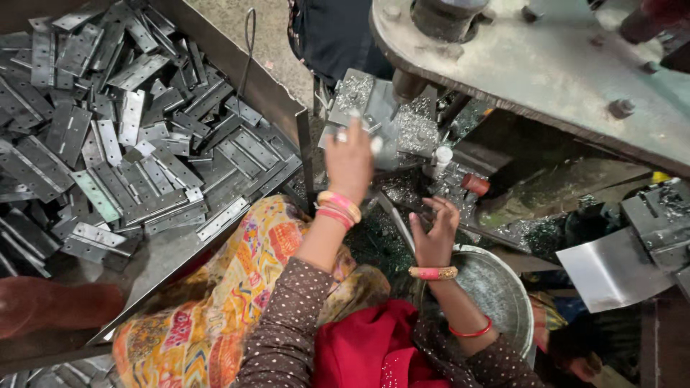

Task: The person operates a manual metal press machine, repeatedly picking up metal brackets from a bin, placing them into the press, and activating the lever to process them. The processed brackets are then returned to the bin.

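At the far left a slanted metal tray holds a loose heap of flat grey hinge plates, each drilled with small holes and lying at every angle. Below the tray's lower edge, a lap in yellow and orange patterned cloth fills the bottom of the view, with a red cloth beside it.

The left hand reaches forward from a brown dotted sleeve, pink bangles at the wrist. Its back faces the camera and it is blurred; the fingers curl around the near edge of a metal plate that lies on the press bed, just under the machine's round post. How tightly it grips cannot be told, but it has hold of the plate's edge. Bright metal shavings cover the plate and the bed around it.

To the right and nearer the body, the right hand hangs open, fingers spread and slightly bent, holding nothing. It hovers above the rim of a round steel bowl and lies well short of the plate the other hand grasps. A small white and red knob sits just beyond its fingertips.

Above, the heavy machine arm slants across the upper right. A bent steel sheet lies at the far right.
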The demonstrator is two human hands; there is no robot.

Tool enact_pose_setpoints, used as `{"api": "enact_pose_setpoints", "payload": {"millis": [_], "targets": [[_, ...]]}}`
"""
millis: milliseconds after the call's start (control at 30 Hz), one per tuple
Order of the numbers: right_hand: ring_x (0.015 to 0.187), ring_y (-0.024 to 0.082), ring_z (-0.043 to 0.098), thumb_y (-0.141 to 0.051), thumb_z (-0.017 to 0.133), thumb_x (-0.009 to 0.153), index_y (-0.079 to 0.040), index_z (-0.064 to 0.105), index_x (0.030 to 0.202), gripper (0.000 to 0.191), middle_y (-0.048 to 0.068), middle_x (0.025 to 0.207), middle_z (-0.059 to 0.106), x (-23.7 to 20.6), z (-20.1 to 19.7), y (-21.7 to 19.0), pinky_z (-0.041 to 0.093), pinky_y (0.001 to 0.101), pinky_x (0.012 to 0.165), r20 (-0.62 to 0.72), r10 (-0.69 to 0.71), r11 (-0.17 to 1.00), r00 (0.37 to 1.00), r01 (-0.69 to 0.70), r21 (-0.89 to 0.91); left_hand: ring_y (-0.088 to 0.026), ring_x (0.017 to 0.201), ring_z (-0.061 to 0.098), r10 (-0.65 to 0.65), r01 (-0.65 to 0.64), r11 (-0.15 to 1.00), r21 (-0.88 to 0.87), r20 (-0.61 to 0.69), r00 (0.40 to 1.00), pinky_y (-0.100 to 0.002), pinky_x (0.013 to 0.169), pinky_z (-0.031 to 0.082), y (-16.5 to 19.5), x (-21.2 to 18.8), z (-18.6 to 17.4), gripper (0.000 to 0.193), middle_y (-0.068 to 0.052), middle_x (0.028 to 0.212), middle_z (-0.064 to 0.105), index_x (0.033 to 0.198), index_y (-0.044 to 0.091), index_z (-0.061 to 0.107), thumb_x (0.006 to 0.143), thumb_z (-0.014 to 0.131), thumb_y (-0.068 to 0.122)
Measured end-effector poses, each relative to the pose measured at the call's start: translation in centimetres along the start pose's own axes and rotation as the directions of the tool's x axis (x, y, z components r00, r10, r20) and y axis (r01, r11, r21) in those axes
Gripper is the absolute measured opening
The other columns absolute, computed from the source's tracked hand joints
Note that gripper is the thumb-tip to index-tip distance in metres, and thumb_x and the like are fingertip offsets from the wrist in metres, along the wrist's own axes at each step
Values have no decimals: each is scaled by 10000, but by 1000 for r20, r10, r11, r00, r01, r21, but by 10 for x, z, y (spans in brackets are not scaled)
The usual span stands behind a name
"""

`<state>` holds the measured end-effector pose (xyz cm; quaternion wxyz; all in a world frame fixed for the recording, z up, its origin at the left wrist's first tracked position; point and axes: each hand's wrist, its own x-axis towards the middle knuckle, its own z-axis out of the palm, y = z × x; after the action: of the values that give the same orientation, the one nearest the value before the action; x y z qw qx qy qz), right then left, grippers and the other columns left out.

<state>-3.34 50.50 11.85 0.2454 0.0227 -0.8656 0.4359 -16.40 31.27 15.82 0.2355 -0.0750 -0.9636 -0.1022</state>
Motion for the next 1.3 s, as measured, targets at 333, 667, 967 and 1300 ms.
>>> {"api": "enact_pose_setpoints", "payload": {"millis": [333,667,967,1300], "targets": [[1178,248,598,-61,751,908,-16,626,1177,300,162,1352,499,3,4,-7,582,333,920,40,20,1000,999,-20,-8,-282,1365,504,43,-44,992,-122,-10,999,-566,1197,289,11,-29,-4,350,-109,1351,596,1027,47,786,958,599,335],[1059,319,647,-146,752,875,-16,586,1162,356,201,1219,590,-22,20,26,549,434,906,160,-73,969,984,108,-223,-321,1296,537,29,-29,989,-143,-1,1000,-577,1100,332,7,6,24,292,-140,1312,608,1036,49,781,869,630,236],[813,440,719,-399,711,857,-10,301,1392,779,196,965,754,-73,62,95,573,535,713,570,360,893,739,-97,-439,-309,1316,544,30,-10,986,-168,115,993,-541,1141,352,0,-13,17,342,-108,1401,606,1065,13,765,991,592,299],[926,505,683,-519,696,885,9,459,1254,686,313,979,705,-25,39,66,546,584,792,598,434,836,674,-55,-545,-344,1298,554,75,-80,995,-52,-83,994,-551,1147,347,3,12,64,335,-151,1360,623,1075,3,784,937,570,221]]}}
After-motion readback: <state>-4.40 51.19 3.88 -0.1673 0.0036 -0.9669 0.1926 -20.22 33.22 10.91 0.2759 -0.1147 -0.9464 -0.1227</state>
